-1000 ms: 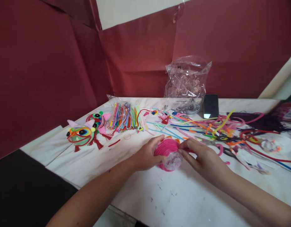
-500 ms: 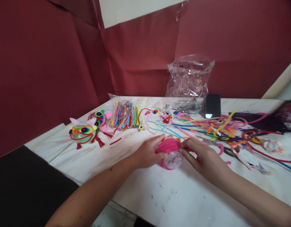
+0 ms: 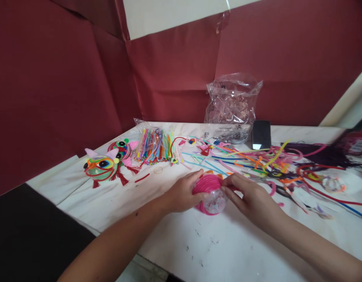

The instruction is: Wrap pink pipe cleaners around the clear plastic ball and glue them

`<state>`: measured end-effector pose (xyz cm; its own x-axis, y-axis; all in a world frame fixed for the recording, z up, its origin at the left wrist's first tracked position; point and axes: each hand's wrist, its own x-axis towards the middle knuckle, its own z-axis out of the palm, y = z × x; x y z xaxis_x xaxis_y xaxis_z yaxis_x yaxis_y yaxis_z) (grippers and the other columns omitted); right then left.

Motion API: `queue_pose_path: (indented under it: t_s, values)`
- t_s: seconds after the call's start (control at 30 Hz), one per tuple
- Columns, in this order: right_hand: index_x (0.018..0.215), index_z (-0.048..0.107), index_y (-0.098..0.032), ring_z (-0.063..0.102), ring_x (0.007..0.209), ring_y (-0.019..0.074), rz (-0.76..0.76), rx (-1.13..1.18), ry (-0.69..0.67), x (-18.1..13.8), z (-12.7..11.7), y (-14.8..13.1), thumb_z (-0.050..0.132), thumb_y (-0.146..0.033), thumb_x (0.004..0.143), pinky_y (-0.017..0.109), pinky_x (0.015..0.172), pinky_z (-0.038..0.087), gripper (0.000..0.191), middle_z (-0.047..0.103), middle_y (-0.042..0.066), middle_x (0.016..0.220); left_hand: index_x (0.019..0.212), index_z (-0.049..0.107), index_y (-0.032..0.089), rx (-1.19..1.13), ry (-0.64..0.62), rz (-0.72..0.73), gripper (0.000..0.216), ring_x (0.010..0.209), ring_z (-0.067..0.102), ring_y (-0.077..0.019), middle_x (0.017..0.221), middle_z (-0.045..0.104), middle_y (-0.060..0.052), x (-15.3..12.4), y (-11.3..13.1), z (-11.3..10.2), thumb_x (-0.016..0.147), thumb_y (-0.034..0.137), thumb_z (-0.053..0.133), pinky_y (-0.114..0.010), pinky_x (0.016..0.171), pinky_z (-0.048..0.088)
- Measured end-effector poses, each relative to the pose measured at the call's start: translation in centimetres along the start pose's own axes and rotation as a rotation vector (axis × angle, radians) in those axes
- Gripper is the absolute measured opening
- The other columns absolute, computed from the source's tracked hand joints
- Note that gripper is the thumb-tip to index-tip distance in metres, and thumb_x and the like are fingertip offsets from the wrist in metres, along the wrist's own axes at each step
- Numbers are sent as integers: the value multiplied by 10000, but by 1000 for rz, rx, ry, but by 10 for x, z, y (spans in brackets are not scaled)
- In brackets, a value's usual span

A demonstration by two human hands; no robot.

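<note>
Between the hands, over the white table [image 3: 236,246], the left hand [image 3: 183,194] grips a clear plastic form [image 3: 215,201] while the right hand [image 3: 254,199] pinches its pink winding [image 3: 209,183], which might slide loose if tension slackens.

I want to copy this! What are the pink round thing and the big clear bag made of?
Pink round thing: probably clear plastic, shiny where bare, wrapped in matte, ridged pink strands, maybe yarn. Big clear bag: likely thin plastic film, glossy, with creases and glints.

Far side of pink-wound piece [image 3: 210,183] out of sight, reddish packet [image 3: 355,141] cut off at right.
</note>
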<state>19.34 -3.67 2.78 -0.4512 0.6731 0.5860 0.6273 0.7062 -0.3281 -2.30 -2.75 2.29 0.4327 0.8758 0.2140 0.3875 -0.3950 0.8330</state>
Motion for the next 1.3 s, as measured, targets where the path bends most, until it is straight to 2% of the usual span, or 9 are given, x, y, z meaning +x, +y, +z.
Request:
queue_pose_path:
  t_s: [0.23, 0.43, 0.63, 0.83, 0.93, 1.2, 1.3]
  values:
    - [794, 523, -207, 580, 610, 152, -21, -4, -8, -1, 0, -2, 433, -211, 891, 269, 549, 479, 133, 593, 33, 721, 1389, 348, 116, 154, -56, 91, 703, 1342, 332, -304, 1460, 359, -161, 0, 2, -3, 791, 419, 557, -456, 1107, 248]
    - [795, 522, -201, 576, 614, 151, -49, 1, -4, -1, 1, -1, 434, -204, 893, 265, 551, 475, 131, 583, 33, 721, 1348, 395, 85, 306, -106, 101, 691, 1323, 359, -310, 1427, 407, -174, -2, 16, -11, 703, 255, 577, -447, 1098, 284]
    - [800, 516, -207, 576, 611, 148, -60, 12, -1, 0, 1, -3, 443, -197, 888, 257, 544, 471, 114, 578, 23, 722, 1332, 413, 91, 405, -54, 145, 720, 1275, 431, -305, 1375, 474, -176, -3, 12, -9, 694, 370, 599, -455, 1074, 326]
    - [803, 513, -203, 578, 635, 153, -72, 14, -4, -1, 2, -5, 436, -195, 894, 261, 558, 472, 119, 575, 29, 727, 1264, 476, 151, 415, 10, 224, 644, 1179, 526, -297, 1268, 579, -130, -5, 8, -5, 654, 308, 607, -446, 1030, 389]
    - [808, 512, -206, 577, 631, 152, -68, 18, -14, -2, 2, -6, 433, -204, 897, 264, 556, 471, 119, 572, 28, 734, 1247, 477, 122, 422, 31, 253, 642, 1154, 542, -300, 1254, 581, -156, -5, 9, -4, 641, 294, 605, -444, 1011, 408]
    - [809, 507, -207, 570, 633, 148, -66, 32, -24, -3, 2, -7, 432, -193, 897, 259, 563, 468, 118, 564, 25, 737, 1106, 545, 149, 436, 19, 291, 479, 1028, 601, -278, 1095, 646, -113, -5, 11, -4, 638, 247, 587, -407, 909, 475]
    - [811, 508, -208, 572, 641, 148, -70, 40, -26, -3, 2, -7, 434, -194, 898, 259, 568, 467, 115, 566, 26, 741, 1114, 541, 140, 433, 20, 307, 492, 1015, 605, -274, 1081, 648, -116, -5, 11, -4, 633, 234, 586, -399, 903, 477]
